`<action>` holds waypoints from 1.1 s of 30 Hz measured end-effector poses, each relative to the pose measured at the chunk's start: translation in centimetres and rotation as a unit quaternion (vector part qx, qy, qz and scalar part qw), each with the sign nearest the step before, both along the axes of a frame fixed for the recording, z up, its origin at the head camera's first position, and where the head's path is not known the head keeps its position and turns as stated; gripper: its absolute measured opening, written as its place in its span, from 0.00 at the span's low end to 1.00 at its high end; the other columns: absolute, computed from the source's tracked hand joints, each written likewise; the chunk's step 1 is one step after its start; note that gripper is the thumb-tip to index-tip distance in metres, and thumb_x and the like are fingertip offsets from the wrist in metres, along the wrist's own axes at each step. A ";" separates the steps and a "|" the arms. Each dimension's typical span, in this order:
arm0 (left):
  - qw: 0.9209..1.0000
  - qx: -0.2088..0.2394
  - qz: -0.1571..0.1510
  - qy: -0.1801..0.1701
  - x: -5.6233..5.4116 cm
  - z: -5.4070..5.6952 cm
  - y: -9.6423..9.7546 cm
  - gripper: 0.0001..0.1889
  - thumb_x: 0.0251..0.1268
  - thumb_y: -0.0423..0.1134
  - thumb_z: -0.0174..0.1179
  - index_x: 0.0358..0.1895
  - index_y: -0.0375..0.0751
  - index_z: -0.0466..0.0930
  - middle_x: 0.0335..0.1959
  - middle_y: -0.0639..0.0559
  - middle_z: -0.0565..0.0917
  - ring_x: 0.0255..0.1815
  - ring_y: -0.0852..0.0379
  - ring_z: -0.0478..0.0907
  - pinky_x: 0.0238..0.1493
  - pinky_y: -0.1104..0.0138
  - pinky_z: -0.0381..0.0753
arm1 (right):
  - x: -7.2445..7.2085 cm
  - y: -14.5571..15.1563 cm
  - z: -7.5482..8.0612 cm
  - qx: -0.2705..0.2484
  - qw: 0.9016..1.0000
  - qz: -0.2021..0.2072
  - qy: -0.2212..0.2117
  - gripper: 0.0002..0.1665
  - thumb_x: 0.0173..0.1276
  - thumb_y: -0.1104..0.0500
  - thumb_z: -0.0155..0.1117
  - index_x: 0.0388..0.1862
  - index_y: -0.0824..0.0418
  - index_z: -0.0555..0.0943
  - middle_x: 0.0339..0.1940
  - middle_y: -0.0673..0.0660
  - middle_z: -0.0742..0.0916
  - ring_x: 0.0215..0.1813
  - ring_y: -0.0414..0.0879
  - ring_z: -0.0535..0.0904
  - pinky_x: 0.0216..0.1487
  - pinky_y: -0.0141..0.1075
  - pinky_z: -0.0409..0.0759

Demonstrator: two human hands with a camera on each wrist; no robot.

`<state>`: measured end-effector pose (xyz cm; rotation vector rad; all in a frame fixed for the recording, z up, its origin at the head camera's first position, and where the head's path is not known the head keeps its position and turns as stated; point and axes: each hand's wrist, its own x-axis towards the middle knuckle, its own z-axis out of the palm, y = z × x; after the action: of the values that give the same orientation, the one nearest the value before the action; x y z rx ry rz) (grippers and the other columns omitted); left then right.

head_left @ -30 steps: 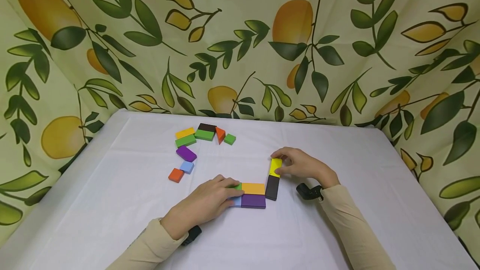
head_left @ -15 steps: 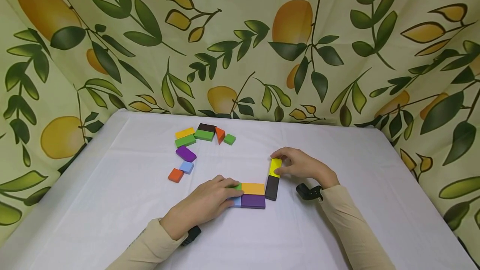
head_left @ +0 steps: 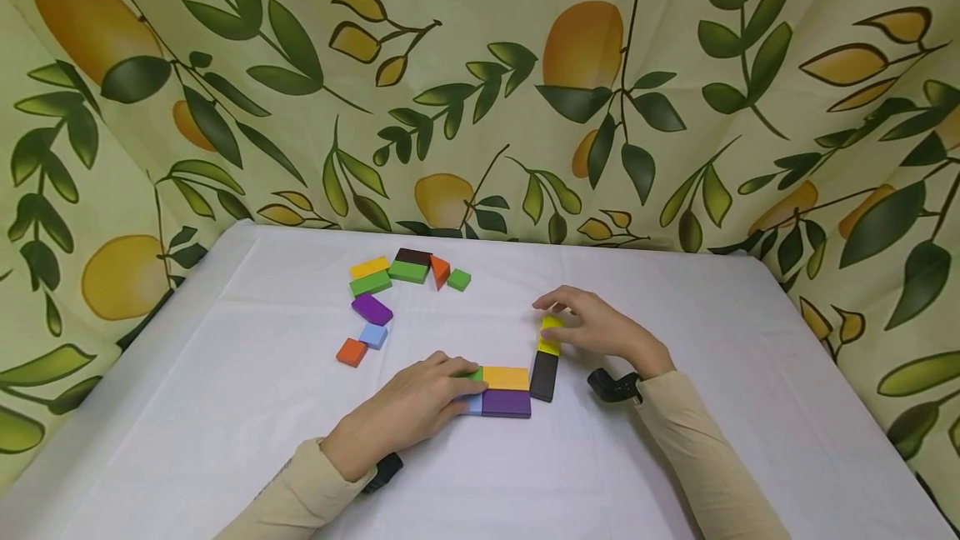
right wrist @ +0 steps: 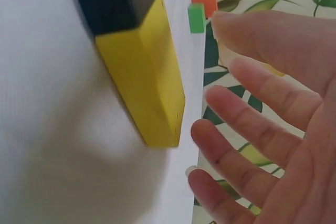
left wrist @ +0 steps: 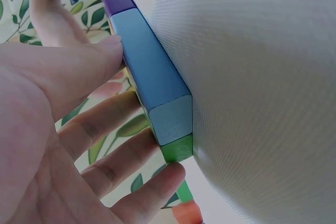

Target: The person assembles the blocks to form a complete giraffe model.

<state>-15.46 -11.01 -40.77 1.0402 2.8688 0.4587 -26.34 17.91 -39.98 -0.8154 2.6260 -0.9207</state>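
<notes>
Apparently at the placing step, judging by the layout: yellow block [head_left: 550,348] end to end with near black block [head_left: 544,376] on white tablecloth [head_left: 525,490].

Head view: right hand [head_left: 607,332] at yellow block, fingers bent and parted. Left hand [head_left: 408,407] over near green block [head_left: 476,374] and near light blue block [head_left: 475,405], both butted against near orange block [head_left: 506,377] and near purple block [head_left: 506,402]. Just beside those, near black block; contact, can't tell.

Count: 15 blocks. Near cluster, four; yellow-and-black strip, two; far curve, nine: two long green blocks [head_left: 408,272], plus one each of small green block [head_left: 459,279], far orange block [head_left: 371,266], far black block [head_left: 414,256], far purple block [head_left: 372,308], far light blue block [head_left: 373,336], red square block [head_left: 352,352], red triangle block [head_left: 439,271].

Left wrist view: thumb on near light blue block, other fingers slightly spread on the opposite side, pinching that and near green block together.

Right wrist view: fingers fanned wide, apart from yellow block, nothing pinched. For next move, probably calls for drawing right fingers away without nudging yellow block, left pinch kept steady.
</notes>
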 end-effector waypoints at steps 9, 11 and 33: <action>1.000 0.001 -0.004 0.002 0.1 0.2 0.0 0.17 0.67 0.41 0.64 0.59 0.51 0.83 0.61 0.53 0.81 0.56 0.55 0.76 0.53 0.62 0.80 | -0.3 -1.7 0.2 -0.004 0.999 0.023 0.032 0.23 0.68 0.57 0.67 0.61 0.62 0.78 0.58 0.58 0.84 0.60 0.56 0.78 0.64 0.54 0.75; 1.000 0.001 -0.004 0.003 0.1 0.1 0.1 0.17 0.67 0.41 0.64 0.59 0.51 0.83 0.61 0.53 0.81 0.56 0.55 0.76 0.53 0.62 0.80 | -0.4 -2.1 0.5 -0.004 0.999 0.029 0.036 0.23 0.69 0.58 0.67 0.61 0.62 0.78 0.58 0.59 0.84 0.60 0.55 0.78 0.64 0.53 0.75; 1.000 -0.003 -0.006 0.003 0.0 0.2 0.0 0.17 0.67 0.40 0.64 0.59 0.51 0.83 0.61 0.53 0.81 0.56 0.54 0.76 0.54 0.61 0.80 | -1.6 -7.0 1.5 0.054 0.994 0.079 0.047 0.22 0.70 0.56 0.65 0.61 0.59 0.79 0.58 0.56 0.83 0.61 0.54 0.77 0.64 0.48 0.76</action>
<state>-15.48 -11.02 -40.59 1.0592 2.8649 0.4483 -27.96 10.88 -38.46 -1.0435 2.6178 -0.7089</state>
